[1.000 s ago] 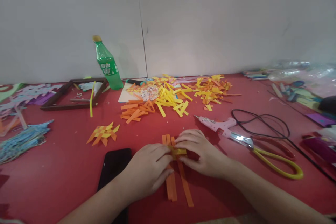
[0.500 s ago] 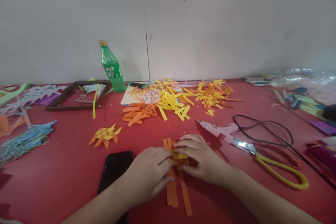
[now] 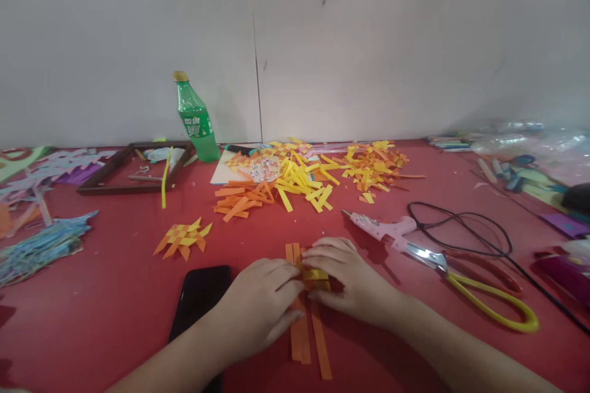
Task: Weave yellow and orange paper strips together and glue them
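Several long orange paper strips [image 3: 300, 338] lie lengthwise on the red table in front of me, crossed near their upper part by a folded yellow paper strip [image 3: 317, 274]. My left hand [image 3: 260, 304] is closed over the left side of this weave, fingertips pressed on the strips. From the right, my right hand [image 3: 353, 279] grips the weave's edge, fingers curved over the top and thumb below. Both sets of fingers partly hide the crossing. A finished-looking woven orange and yellow paper piece [image 3: 184, 238] with pointed ends lies to the upper left.
A black phone [image 3: 200, 298] lies under my left forearm. To the right are a pink glue gun [image 3: 380, 228], its black cord [image 3: 461, 215] and scissors [image 3: 495, 304]. Loose yellow strips [image 3: 299, 178], orange strips [image 3: 239, 199], a green bottle [image 3: 196, 116] and a frame [image 3: 126, 190] stand farther back.
My right hand has shifted very slightly left on the weave. The left hand keeps its place, and the whole view has drifted a little.
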Tool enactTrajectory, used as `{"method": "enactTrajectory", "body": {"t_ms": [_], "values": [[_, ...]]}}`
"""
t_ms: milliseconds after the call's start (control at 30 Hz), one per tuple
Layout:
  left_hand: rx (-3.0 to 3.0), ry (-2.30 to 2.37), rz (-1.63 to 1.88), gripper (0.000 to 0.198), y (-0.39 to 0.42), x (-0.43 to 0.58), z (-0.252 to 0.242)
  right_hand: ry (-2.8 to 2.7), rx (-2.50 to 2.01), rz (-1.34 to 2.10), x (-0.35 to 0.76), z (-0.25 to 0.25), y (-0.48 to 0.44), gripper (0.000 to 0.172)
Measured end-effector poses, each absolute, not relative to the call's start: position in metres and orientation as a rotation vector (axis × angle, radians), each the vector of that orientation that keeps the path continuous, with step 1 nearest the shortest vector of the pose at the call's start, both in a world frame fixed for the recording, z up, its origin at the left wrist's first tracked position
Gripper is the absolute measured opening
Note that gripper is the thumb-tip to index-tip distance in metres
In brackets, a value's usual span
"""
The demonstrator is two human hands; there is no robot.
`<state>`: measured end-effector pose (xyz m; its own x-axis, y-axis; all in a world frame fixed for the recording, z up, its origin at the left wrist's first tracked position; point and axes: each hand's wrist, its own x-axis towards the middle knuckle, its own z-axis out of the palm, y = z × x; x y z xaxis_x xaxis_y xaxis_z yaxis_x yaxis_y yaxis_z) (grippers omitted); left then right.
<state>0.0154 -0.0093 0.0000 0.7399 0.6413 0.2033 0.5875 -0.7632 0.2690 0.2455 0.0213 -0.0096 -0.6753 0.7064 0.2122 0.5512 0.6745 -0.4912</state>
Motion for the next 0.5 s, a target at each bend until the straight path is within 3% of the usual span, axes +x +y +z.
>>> {"method": "enactTrajectory", "body": {"t_ms": [500], "values": [[2.787, 0.996, 0.440, 0.035, -0.0094, 0.0162, -0.0022, -2.473, -1.064, 0.509, 0.2451, -0.0102, 0.0215, 0.041]]}}
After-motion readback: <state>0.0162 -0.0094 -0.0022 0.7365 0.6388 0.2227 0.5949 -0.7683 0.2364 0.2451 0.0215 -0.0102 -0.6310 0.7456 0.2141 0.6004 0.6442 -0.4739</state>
